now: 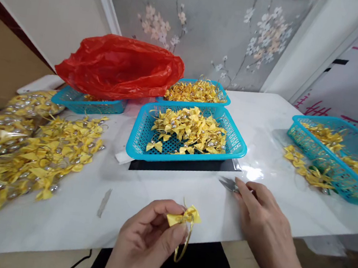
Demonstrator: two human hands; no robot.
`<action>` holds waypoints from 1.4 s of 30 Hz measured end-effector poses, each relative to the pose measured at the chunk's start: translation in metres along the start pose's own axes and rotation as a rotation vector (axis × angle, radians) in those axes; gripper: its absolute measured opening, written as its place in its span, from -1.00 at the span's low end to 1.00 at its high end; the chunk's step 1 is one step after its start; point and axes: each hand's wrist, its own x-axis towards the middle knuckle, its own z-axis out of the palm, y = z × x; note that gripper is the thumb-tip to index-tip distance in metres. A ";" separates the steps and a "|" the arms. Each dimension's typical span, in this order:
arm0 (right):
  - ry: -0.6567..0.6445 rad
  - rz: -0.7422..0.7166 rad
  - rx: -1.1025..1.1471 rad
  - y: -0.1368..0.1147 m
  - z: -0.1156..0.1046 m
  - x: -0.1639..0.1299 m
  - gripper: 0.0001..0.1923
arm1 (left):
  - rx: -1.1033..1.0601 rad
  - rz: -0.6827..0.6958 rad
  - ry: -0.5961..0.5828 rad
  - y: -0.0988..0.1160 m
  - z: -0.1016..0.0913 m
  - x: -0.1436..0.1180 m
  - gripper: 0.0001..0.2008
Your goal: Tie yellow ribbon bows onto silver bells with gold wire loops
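My left hand [149, 239] is closed at the table's front edge, pinching a yellow ribbon bow [192, 214] between thumb and fingers. A gold cord loop [180, 256] hangs down from the bow. To the right, my right hand [263, 218] rests low over the white table, wrapped round a pair of small snips [229, 183]. Their metal blades point left, while the handles are hidden in the palm. Beyond both hands stands a blue plastic basket [131, 147] holding a heap of similar yellow bows [189, 128], some with silvery beads.
A big pile of beaded bows [55, 153] covers the left of the table [147, 182]. At the right, bows lie beside another blue basket [352, 185]. Behind, a red plastic bag [118, 65] sits over one basket [94, 107], beside a further full basket [227, 100].
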 end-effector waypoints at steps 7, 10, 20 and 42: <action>0.020 -0.035 0.011 0.007 0.007 0.008 -0.61 | -0.176 -0.241 -0.067 0.008 0.000 -0.001 -0.74; 0.031 -0.024 0.020 0.007 0.007 0.010 -0.60 | -0.200 -0.265 -0.045 0.009 0.002 -0.002 -0.73; 0.102 0.048 0.050 -0.005 -0.006 0.007 -0.73 | -0.229 -0.260 -0.065 0.012 0.004 -0.005 -0.75; -0.214 0.111 1.267 -0.070 -0.054 0.007 -0.84 | 0.393 0.282 -0.256 -0.003 -0.017 -0.001 -0.86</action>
